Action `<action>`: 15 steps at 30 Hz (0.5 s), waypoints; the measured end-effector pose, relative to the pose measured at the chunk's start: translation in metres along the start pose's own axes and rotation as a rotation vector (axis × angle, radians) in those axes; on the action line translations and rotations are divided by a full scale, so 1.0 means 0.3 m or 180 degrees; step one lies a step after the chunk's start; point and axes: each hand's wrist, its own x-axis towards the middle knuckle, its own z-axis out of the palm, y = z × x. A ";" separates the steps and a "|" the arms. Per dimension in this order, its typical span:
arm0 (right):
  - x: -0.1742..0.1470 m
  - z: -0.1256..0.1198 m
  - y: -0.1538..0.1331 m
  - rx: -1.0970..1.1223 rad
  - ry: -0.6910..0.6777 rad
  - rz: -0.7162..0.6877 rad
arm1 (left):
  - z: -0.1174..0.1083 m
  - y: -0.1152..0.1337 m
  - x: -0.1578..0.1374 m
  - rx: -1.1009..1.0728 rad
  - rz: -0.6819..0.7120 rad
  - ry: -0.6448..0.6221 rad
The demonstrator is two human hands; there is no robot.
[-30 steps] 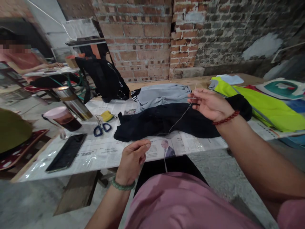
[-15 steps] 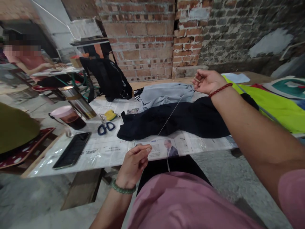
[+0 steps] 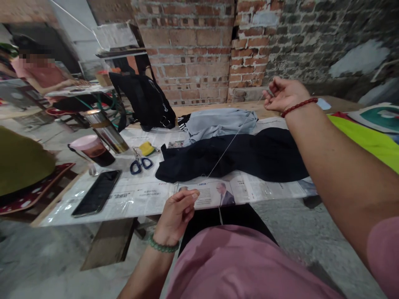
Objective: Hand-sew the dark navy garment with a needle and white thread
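Note:
A thin white thread (image 3: 226, 151) stretches slantwise between my two hands, above a dark navy garment (image 3: 249, 155) on the table. My left hand (image 3: 177, 211), with green beads at the wrist, pinches the thread's lower end between thumb and fingertips near the table's front edge. Up at the right, my right hand (image 3: 286, 94), wearing a red braided bracelet, is raised with curled fingers at the thread's upper end. Whether a needle is in either pinch is too small to make out. Behind the dark cloth lies a light grey garment (image 3: 218, 122).
Blue-handled scissors (image 3: 141, 165), a yellow object (image 3: 146, 148), a phone (image 3: 97, 193), a lidded cup (image 3: 95, 151) and a steel flask (image 3: 107, 132) stand left. A black bag (image 3: 143, 101) is behind. Right lie neon-yellow cloth (image 3: 368, 143) and an iron (image 3: 378, 118). Another person (image 3: 43, 77) sits far left.
My right hand has moved up and slightly right, away from my left hand, drawing the thread longer. My left hand keeps its pinch almost in place. The view has shifted slightly.

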 end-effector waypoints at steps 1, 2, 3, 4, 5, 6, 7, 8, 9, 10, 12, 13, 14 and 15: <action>0.007 -0.002 -0.007 0.0030 0.0042 0.0010 | -0.003 -0.001 0.001 -0.0007 -0.0006 0.0007; 0.012 -0.005 -0.013 0.0046 0.0065 0.0004 | -0.006 -0.002 0.002 -0.0019 -0.0010 0.0015; 0.016 -0.008 -0.018 0.0043 0.0072 -0.0005 | -0.008 -0.003 0.003 -0.0028 -0.0017 0.0021; 0.019 -0.011 -0.023 0.0023 0.0075 -0.0016 | -0.010 -0.003 0.003 -0.0034 -0.0024 0.0027; 0.021 -0.016 -0.028 -0.0005 0.0060 -0.0029 | -0.012 -0.003 0.003 -0.0036 -0.0032 0.0032; 0.023 -0.021 -0.033 -0.0036 0.0041 -0.0053 | -0.013 -0.003 0.003 -0.0035 -0.0040 0.0038; 0.024 -0.026 -0.037 -0.0062 0.0030 -0.0079 | -0.014 -0.003 0.003 -0.0029 -0.0046 0.0046; 0.026 -0.032 -0.041 -0.0075 0.0040 -0.0100 | -0.015 -0.004 0.004 -0.0016 -0.0049 0.0055; 0.029 -0.037 -0.044 -0.0068 0.0068 -0.0123 | -0.015 -0.004 0.005 -0.0002 -0.0045 0.0064; 0.032 -0.043 -0.046 -0.0050 0.0093 -0.0145 | -0.016 -0.005 0.006 0.0012 -0.0032 0.0074; 0.041 -0.051 -0.047 -0.0124 0.0083 -0.0246 | -0.018 -0.006 0.010 0.0049 -0.0005 0.0083; 0.046 -0.054 -0.045 -0.0270 0.0001 -0.0380 | -0.019 -0.007 0.012 0.0073 0.0005 0.0091; 0.051 -0.055 -0.043 -0.0471 -0.0110 -0.0594 | -0.020 -0.008 0.014 0.0109 0.0009 0.0105; 0.055 -0.055 -0.039 -0.0701 -0.0222 -0.0831 | -0.021 -0.008 0.017 0.0166 0.0004 0.0120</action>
